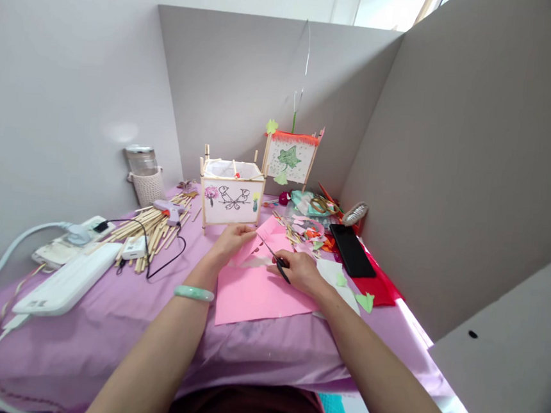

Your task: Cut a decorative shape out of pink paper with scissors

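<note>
My left hand (234, 241), with a green bangle (194, 293) on its wrist, is closed on the edge of a piece of pink paper (277, 230). My right hand (299, 270) grips a pair of scissors (282, 266) with dark handles. The blades point up and left against the pink paper, close to my left fingertips. Below both hands a larger pink sheet (257, 300) lies flat on the table. White paper (339, 281) and a green paper cutout (366, 302) lie right of my right hand.
Behind my hands stands a stick-framed paper lantern (231, 204), with a second lantern (290, 158) farther back. Wooden sticks (157, 235), a glue gun (169, 210) and a white power strip (69, 278) lie left. A black phone (352, 250) lies right. Grey partitions (277, 72) enclose the table.
</note>
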`<control>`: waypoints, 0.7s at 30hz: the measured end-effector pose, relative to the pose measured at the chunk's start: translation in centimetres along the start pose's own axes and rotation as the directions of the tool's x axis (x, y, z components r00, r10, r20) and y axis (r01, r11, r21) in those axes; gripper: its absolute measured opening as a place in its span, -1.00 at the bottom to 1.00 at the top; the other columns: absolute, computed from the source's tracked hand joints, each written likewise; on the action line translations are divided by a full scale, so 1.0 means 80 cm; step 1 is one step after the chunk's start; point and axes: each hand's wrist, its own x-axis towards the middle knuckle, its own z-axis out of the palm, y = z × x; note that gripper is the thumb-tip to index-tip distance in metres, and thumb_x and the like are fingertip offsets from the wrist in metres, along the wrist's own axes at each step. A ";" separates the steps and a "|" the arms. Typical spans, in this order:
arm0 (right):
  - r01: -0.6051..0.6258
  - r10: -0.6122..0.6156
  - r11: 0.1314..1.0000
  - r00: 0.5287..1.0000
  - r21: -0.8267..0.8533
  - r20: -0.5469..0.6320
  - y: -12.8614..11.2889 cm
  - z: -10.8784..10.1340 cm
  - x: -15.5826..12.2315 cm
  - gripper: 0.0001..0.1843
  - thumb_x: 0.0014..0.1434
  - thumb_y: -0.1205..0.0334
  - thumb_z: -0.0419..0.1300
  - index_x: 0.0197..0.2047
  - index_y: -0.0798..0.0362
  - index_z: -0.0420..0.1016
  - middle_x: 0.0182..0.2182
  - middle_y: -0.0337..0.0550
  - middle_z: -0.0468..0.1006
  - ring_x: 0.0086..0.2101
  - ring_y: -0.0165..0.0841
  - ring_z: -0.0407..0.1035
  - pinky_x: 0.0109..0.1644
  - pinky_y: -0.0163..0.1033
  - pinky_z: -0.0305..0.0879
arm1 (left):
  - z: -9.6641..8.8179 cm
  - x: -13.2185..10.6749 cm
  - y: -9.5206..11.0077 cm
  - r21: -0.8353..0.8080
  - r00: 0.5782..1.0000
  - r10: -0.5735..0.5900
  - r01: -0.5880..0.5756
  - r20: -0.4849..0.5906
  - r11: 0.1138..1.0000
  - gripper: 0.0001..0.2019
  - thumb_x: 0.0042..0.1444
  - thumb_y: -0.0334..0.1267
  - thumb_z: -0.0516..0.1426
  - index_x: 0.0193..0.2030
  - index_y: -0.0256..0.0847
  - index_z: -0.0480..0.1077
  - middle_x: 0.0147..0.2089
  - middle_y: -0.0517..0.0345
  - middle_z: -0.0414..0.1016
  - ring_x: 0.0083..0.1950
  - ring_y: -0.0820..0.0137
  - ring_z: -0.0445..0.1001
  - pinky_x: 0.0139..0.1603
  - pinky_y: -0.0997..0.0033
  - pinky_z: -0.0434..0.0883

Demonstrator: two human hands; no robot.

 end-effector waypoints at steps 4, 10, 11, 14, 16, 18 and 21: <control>-0.002 0.002 1.000 1.000 0.010 -0.004 0.000 0.000 0.000 -0.72 0.05 -0.04 0.25 -0.35 0.01 0.51 -0.55 -0.28 0.48 -0.51 -0.47 0.28 -0.44 -0.38 -0.03 | 0.000 -0.001 0.000 -0.012 1.000 -0.006 0.006 0.014 1.000 -0.76 -0.08 -0.11 0.20 -0.43 -0.28 0.40 -0.52 0.18 0.45 -0.50 0.43 0.42 -0.51 0.51 0.27; -0.021 0.019 0.997 1.000 0.075 0.025 -0.002 0.000 0.000 -0.70 0.03 -0.06 0.25 -0.32 0.00 0.52 -0.54 -0.28 0.47 -0.50 -0.45 0.30 -0.44 -0.38 0.00 | 0.002 -0.002 0.004 -0.049 1.000 -0.024 0.025 0.013 0.998 -0.77 -0.09 -0.12 0.21 -0.44 -0.28 0.39 -0.52 0.19 0.45 -0.52 0.44 0.41 -0.51 0.51 0.28; -0.022 0.019 0.996 0.999 0.088 0.030 -0.002 0.000 0.000 -0.69 0.03 -0.07 0.25 -0.32 0.00 0.52 -0.53 -0.28 0.48 -0.50 -0.45 0.30 -0.44 -0.38 0.00 | 0.003 -0.003 0.004 -0.054 1.000 -0.025 0.026 0.011 0.998 -0.76 -0.09 -0.12 0.21 -0.44 -0.28 0.40 -0.52 0.19 0.45 -0.52 0.44 0.41 -0.51 0.50 0.28; -0.020 0.015 0.993 0.999 0.118 0.040 -0.001 0.000 -0.001 -0.66 0.02 -0.10 0.24 -0.30 0.01 0.52 -0.52 -0.27 0.48 -0.50 -0.45 0.29 -0.44 -0.39 0.01 | 0.003 -0.003 0.007 -0.072 1.000 -0.023 0.024 0.011 0.997 -0.75 -0.10 -0.11 0.22 -0.43 -0.28 0.41 -0.53 0.18 0.45 -0.50 0.43 0.42 -0.49 0.49 0.30; -0.024 0.018 0.991 0.999 0.130 0.048 0.000 0.000 -0.001 -0.65 0.02 -0.11 0.24 -0.30 0.01 0.52 -0.52 -0.27 0.47 -0.50 -0.45 0.28 -0.45 -0.39 0.01 | 0.003 -0.004 0.008 -0.088 1.000 -0.022 0.022 0.008 0.996 -0.76 -0.11 -0.12 0.22 -0.42 -0.29 0.42 -0.51 0.16 0.47 -0.50 0.43 0.43 -0.48 0.48 0.32; -0.021 0.013 0.990 0.998 0.140 0.055 0.001 -0.001 -0.001 -0.64 0.02 -0.11 0.24 -0.30 0.01 0.52 -0.53 -0.28 0.46 -0.51 -0.46 0.27 -0.45 -0.39 0.01 | 0.003 -0.004 0.009 -0.098 1.000 -0.015 0.014 -0.011 0.995 -0.76 -0.10 -0.13 0.22 -0.40 -0.30 0.43 -0.49 0.14 0.49 -0.50 0.43 0.43 -0.47 0.48 0.33; -0.004 -0.005 0.989 0.998 0.149 0.060 0.002 -0.001 -0.001 -0.63 0.02 -0.12 0.23 -0.30 0.02 0.52 -0.54 -0.29 0.45 -0.51 -0.47 0.26 -0.45 -0.39 0.01 | 0.002 -0.004 0.009 -0.107 1.000 -0.004 0.001 -0.029 0.994 -0.76 -0.10 -0.15 0.21 -0.37 -0.31 0.45 -0.48 0.11 0.51 -0.52 0.44 0.42 -0.48 0.49 0.33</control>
